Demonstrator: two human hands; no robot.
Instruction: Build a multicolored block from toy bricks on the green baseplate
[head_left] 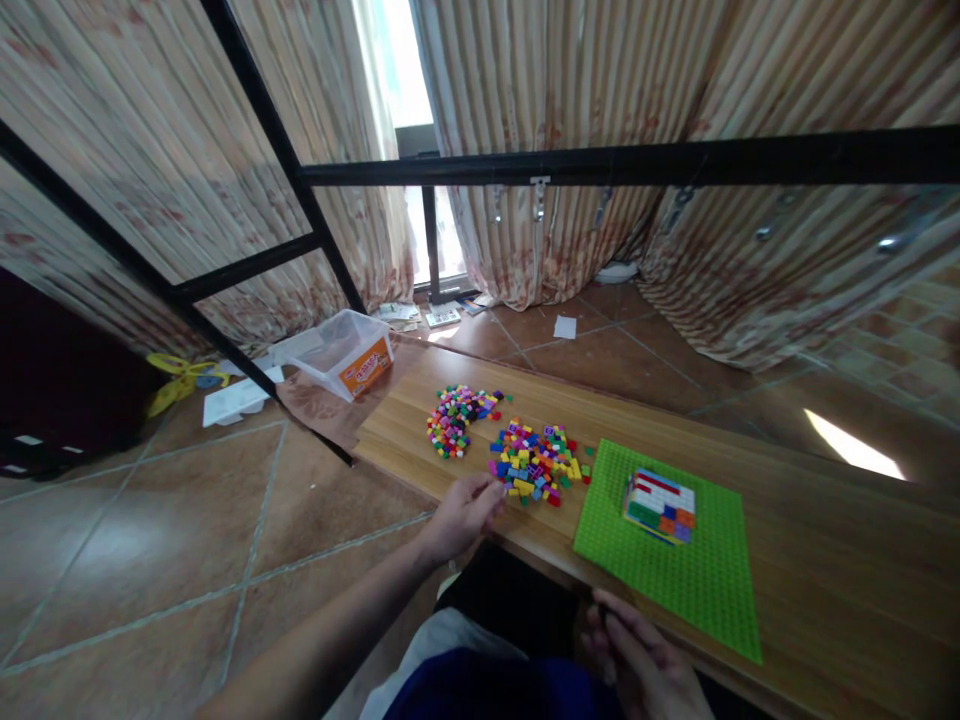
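Note:
My left hand (466,512) is at the front edge of the wooden table, beside the near side of a pile of loose toy bricks (534,462) in many colours. Its fingers are curled with the thumb against them; whatever may be in them is too small to make out. Lower down, in front of the table edge, my right hand (641,650) has its fingertips pinched together, and what they hold is unclear. A green baseplate (712,560) lies to the right of the pile. On it sits a low block of stacked bricks (660,505), with white, red, green, orange and blue on top.
A second pile of smaller bricks (454,420) lies farther left on the wooden table (825,520). Past the table's left end, a clear plastic bin (337,350) with an orange label stands on the floor. A black metal frame (525,168) crosses before the curtains (570,90).

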